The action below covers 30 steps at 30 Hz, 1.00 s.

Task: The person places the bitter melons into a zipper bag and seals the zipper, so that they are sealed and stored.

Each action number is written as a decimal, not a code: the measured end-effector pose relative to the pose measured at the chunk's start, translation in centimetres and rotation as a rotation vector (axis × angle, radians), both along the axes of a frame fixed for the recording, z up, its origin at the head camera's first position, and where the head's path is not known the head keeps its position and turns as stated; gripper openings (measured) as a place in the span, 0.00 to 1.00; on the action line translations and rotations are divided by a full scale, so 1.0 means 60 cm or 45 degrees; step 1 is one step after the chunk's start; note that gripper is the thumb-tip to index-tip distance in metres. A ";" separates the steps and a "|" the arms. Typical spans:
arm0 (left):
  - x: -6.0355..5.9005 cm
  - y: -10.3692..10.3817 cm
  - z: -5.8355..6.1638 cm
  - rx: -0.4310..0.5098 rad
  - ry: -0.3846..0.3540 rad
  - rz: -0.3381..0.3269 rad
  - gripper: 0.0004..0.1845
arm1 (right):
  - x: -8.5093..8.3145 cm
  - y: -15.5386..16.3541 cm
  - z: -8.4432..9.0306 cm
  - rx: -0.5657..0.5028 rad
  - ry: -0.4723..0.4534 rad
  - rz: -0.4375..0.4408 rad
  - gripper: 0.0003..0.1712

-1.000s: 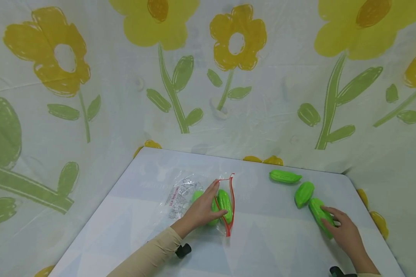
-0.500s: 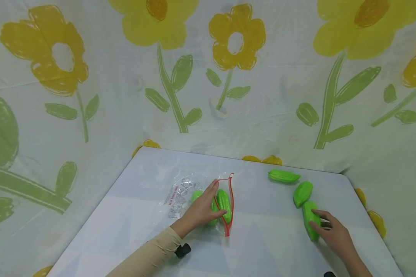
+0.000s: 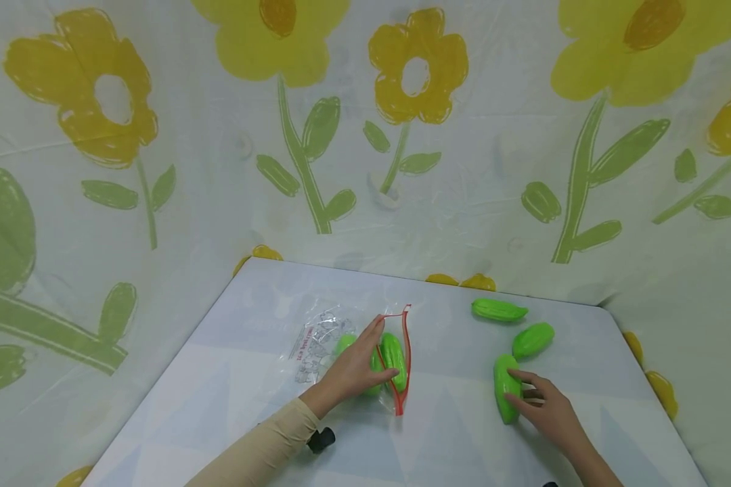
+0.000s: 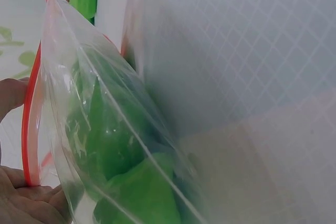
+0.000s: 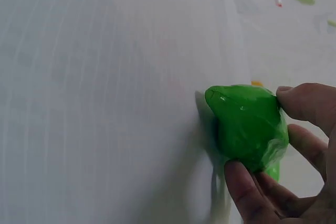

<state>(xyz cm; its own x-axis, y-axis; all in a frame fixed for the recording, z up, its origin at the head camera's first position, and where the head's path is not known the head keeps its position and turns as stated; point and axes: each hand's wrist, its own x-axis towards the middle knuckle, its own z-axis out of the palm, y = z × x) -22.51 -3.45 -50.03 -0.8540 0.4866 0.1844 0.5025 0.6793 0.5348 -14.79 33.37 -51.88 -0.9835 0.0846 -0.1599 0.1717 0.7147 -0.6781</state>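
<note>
My left hand (image 3: 355, 368) holds the mouth of a clear zip bag (image 3: 317, 338) apart, thumb and fingers at its red zip edge (image 4: 30, 124). Several bright green ribbed gourds lie inside, one gourd (image 3: 393, 358) close to the mouth and others partly behind the hand. At the right, my right hand (image 3: 549, 414) pinches another green gourd (image 3: 504, 389) between thumb and fingers. The right wrist view shows this gourd (image 5: 247, 121) with its blunt tip facing the camera and a shadow on the table below.
Beyond the right hand, one loose green gourd (image 3: 533, 339) lies slantwise and another gourd (image 3: 499, 310) lies near the back edge. The pale table (image 3: 451, 433) meets a flower-printed curtain (image 3: 463, 223) at the back and sides. A black wrist fitting (image 3: 321, 440) shows beside the left sleeve.
My right hand has moved left with its gourd, toward the bag. The loose gourd beside it has turned to lie more slantwise. My left hand and the bag stay where they were.
</note>
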 end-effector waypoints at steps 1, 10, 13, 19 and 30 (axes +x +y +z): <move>0.000 0.000 0.000 0.001 -0.001 0.001 0.53 | -0.002 -0.006 -0.001 -0.004 0.011 0.009 0.41; 0.000 0.001 0.001 0.012 0.008 -0.007 0.52 | -0.016 -0.049 -0.010 -0.051 0.144 0.095 0.35; 0.001 0.001 0.002 0.012 -0.003 -0.003 0.52 | -0.020 -0.064 -0.011 -0.069 0.146 0.112 0.34; 0.000 0.001 0.001 0.007 0.006 -0.001 0.53 | -0.027 -0.081 -0.009 -0.097 0.118 0.113 0.33; -0.001 -0.001 -0.002 0.011 0.019 0.001 0.53 | -0.034 -0.086 -0.017 -0.086 0.072 0.078 0.34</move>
